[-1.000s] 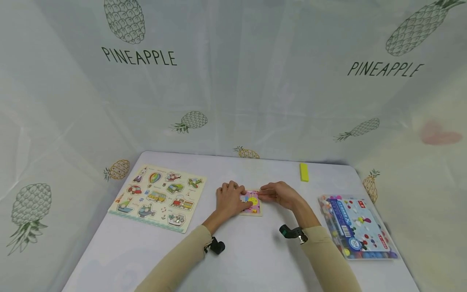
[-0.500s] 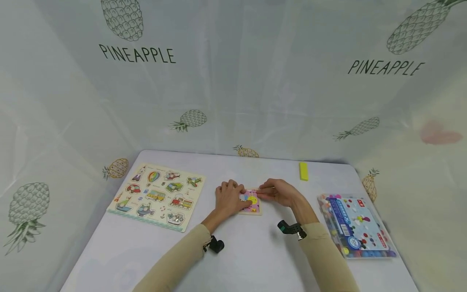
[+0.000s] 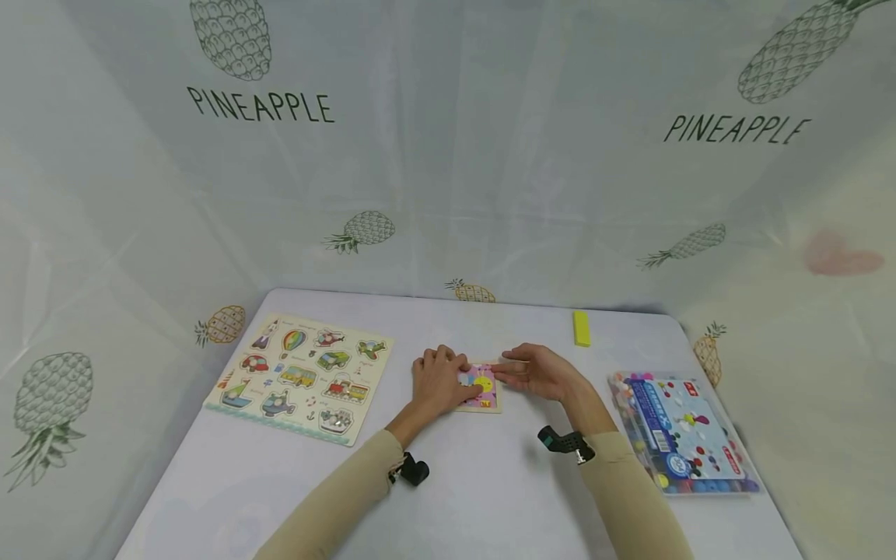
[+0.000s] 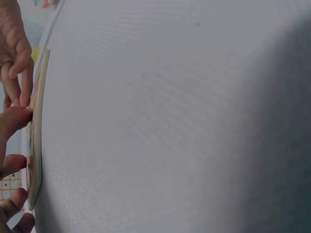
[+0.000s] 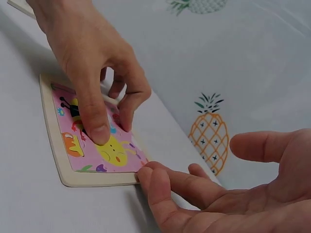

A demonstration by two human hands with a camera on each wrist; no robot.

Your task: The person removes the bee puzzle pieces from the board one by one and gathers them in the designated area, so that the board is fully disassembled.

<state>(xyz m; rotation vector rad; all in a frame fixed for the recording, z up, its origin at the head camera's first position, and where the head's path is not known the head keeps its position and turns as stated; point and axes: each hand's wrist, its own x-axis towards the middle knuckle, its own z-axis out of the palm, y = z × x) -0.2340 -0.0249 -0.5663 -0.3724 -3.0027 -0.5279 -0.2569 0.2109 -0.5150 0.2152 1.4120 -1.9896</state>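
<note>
A small square wooden puzzle [image 3: 483, 402] with a pink face lies at the table's middle. A bee, a honey pot and a round yellow shape show on its face [image 5: 112, 158] in the right wrist view. My left hand [image 3: 435, 387] rests on its left side. The left thumb [image 5: 95, 124] presses straight down on the yellow shape, and the other fingers reach toward the far edge. My right hand [image 3: 542, 375] is beside the puzzle's right edge; its extended fingertips touch a corner of the frame while the thumb [image 5: 262, 145] stands apart.
A larger puzzle board with vehicle pictures [image 3: 299, 389] lies on the left of the white table [image 3: 476, 498]. A yellow block [image 3: 582, 329] is at the back right. Nearer, on the right, stands a clear plastic case [image 3: 686, 435] of colourful beads. A pineapple-printed curtain [image 3: 448, 155] hangs behind.
The right hand has turned slightly, and its digits have spread a little apart at the puzzle's edge. The left hand and the puzzle look the same.
</note>
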